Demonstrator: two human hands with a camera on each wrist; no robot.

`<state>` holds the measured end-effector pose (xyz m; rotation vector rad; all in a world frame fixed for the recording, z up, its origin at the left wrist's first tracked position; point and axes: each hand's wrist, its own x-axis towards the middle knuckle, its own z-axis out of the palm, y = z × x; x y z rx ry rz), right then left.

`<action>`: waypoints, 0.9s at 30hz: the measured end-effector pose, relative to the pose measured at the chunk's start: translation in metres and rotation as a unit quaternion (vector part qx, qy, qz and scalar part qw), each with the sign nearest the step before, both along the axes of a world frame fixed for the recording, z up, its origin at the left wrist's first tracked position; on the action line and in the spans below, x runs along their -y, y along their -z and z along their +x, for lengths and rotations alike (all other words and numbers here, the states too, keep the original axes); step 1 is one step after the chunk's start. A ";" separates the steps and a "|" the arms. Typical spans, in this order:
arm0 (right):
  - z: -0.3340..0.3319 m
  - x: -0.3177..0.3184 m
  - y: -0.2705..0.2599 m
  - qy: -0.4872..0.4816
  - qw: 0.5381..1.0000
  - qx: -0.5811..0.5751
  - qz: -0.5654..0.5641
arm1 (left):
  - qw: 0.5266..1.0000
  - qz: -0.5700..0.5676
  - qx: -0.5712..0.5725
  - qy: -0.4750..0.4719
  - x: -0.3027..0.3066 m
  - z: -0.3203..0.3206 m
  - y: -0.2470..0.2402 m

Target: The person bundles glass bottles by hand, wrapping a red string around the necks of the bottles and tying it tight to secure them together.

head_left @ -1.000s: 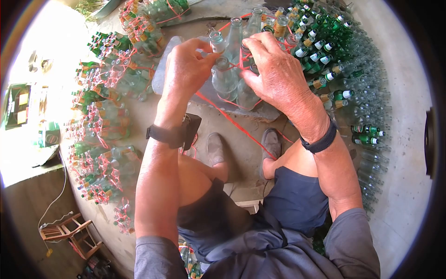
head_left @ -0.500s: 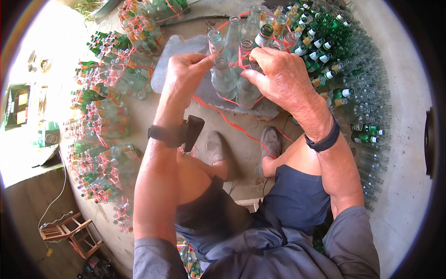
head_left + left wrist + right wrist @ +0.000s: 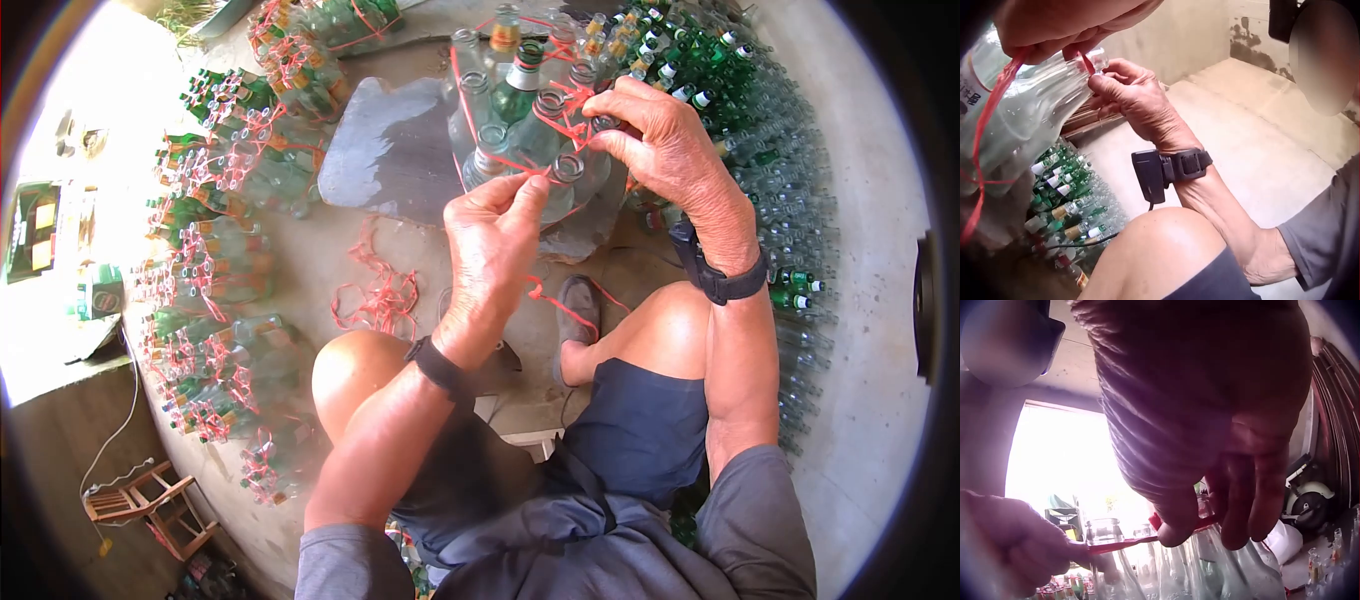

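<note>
Tied bottles (image 3: 215, 255) line the far left; then the left hand (image 3: 492, 235), thumb and finger pinching a red string (image 3: 1125, 544) that runs along the necks of upright bottles (image 3: 530, 142) grouped on a grey slab (image 3: 375, 150). The right hand (image 3: 672, 140) curls thumb and fingers about one of those necks, and green bottles (image 3: 708, 60) crowd the right.

At the top we see the left hand (image 3: 1079, 22) pinching a red ribbon (image 3: 990, 119) against clear bottles (image 3: 1029, 112). We find the right hand (image 3: 1141, 103) with thumb and fingers around one bottle neck (image 3: 1075, 81), a black strap (image 3: 1194, 164) on its wrist. Below, we notice a bare knee (image 3: 1160, 250) and, left of it, many green bottles (image 3: 1060, 178).
</note>
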<state>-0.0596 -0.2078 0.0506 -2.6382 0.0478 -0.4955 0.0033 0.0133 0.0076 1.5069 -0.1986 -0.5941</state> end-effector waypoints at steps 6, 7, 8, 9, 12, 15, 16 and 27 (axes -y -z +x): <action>0.000 0.001 -0.002 0.030 0.997 -0.039 0.061 | 0.999 -0.008 -0.010 0.033 -0.001 0.006 0.002; 0.000 0.001 -0.005 0.029 0.997 -0.039 0.058 | 0.999 -0.005 0.008 0.042 -0.002 0.009 0.004; 0.000 0.001 -0.008 0.040 0.996 -0.061 0.056 | 0.998 -0.002 0.025 0.050 -0.003 0.011 0.007; 0.000 0.000 -0.009 0.050 0.994 -0.083 0.055 | 0.999 -0.002 0.022 0.048 -0.004 0.013 0.006; 0.000 0.001 -0.006 0.039 0.997 -0.057 0.032 | 0.996 0.020 0.033 0.086 -0.008 0.021 0.003; 0.000 -0.010 -0.009 0.055 0.998 0.019 -0.030 | 0.993 0.044 0.049 0.103 -0.010 0.026 0.001; 0.003 -0.012 -0.010 0.053 0.998 0.018 -0.031 | 0.990 0.061 0.081 0.099 -0.010 0.027 0.000; 0.039 -0.031 -0.035 -0.122 0.972 -0.187 0.073 | 0.983 0.129 0.125 0.022 -0.006 0.030 0.012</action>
